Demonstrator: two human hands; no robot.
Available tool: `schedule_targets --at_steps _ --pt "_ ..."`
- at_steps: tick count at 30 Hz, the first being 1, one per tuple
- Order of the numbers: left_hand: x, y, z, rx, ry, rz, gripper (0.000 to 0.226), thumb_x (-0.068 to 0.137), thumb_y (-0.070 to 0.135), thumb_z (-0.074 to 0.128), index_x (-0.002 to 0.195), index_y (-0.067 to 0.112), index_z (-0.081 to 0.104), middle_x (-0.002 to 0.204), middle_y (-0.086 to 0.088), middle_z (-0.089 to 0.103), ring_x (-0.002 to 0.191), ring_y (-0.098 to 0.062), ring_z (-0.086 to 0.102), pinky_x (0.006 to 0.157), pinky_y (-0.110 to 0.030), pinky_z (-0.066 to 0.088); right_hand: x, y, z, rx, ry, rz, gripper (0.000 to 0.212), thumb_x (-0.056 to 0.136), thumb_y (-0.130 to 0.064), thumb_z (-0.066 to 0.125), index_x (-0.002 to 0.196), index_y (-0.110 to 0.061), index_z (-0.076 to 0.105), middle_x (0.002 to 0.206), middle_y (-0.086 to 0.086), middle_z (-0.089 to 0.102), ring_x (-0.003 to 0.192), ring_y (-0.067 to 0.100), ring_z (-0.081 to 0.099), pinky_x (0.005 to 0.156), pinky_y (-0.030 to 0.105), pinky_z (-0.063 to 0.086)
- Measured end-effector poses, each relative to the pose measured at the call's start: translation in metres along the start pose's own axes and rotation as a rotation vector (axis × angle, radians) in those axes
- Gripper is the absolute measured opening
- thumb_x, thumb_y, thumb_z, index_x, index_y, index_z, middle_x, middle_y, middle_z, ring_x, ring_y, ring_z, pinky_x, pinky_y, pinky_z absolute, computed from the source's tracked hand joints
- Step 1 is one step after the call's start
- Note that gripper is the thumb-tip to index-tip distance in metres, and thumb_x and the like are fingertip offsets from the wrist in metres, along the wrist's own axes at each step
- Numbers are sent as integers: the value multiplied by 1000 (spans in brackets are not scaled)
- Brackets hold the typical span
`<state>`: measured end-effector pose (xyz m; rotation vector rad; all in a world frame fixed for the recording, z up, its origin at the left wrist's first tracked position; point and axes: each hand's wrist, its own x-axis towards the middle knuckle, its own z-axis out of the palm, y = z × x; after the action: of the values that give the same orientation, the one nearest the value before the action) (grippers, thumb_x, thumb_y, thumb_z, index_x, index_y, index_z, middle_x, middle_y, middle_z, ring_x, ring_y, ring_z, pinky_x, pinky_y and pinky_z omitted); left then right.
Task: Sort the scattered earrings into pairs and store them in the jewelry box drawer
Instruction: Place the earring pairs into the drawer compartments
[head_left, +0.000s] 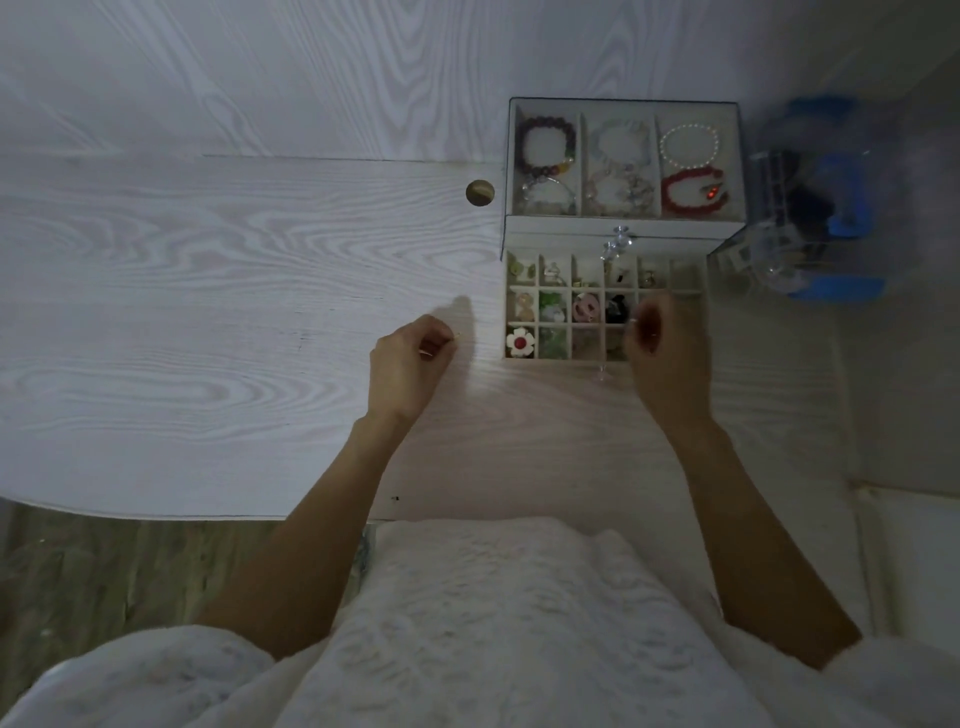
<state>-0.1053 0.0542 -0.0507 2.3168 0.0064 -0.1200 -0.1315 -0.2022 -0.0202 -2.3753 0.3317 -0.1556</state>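
My left hand (408, 364) is in the middle of the picture, over the table (208, 312). Its fingers curl and pinch a tiny thing I cannot make out. My right hand (665, 358) curls over the open drawer (587, 306) of the jewelry box (623, 171), right of the middle; I cannot tell if it holds anything.

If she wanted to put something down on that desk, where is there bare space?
The widest bare patch is the desk left of her left hand, out to its near edge. A smaller strip lies between her two hands, in front of the open drawer. It is crowded at the jewelry box and the clear and blue clutter beside it.
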Motion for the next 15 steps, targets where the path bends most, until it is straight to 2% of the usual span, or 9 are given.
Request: schedule_targets --at_steps 2,5,8,10,15 --pt "-4 16 9 -36 -24 13 4 82 18 69 83 17 65 81 3 70 72 -8 65 70 -22 55 5 26 -15 -71 47 73 8 87 -3 56 96 -3 55 88 14 62 75 17 51 69 25 38" --pt "-4 45 21 -26 -53 91 6 80 23 70 81 23 64 78 8 70 68 -5 64 65 -23 54 18 49 -23 -169 85 57 8 90 -8 52 96 -2 55 90 19 61 77 23 53 68 26 35" --pt "3 77 37 -6 -88 216 6 79 20 70 83 23 66 81 9 71 68 -7 65 64 -24 53 29 60 -25 -273 61 21 9 91 -6 50 96 0 54 92 24 60 84 34 56 68 33 37" --pt "11 96 48 -18 -122 293 7 79 16 70 85 18 69 85 4 72 68 -9 65 67 -25 54 32 63 -24 -328 22 -3 11 91 -7 49 97 1 56 94 24 61 87 35 55 69 36 39" --pt "35 138 91 12 -174 406 10 81 15 68 90 12 72 89 -7 73 77 -20 68 74 -28 55 24 67 -32 -245 -8 -22 14 87 -3 55 98 -2 64 98 22 62 91 34 55 74 35 41"
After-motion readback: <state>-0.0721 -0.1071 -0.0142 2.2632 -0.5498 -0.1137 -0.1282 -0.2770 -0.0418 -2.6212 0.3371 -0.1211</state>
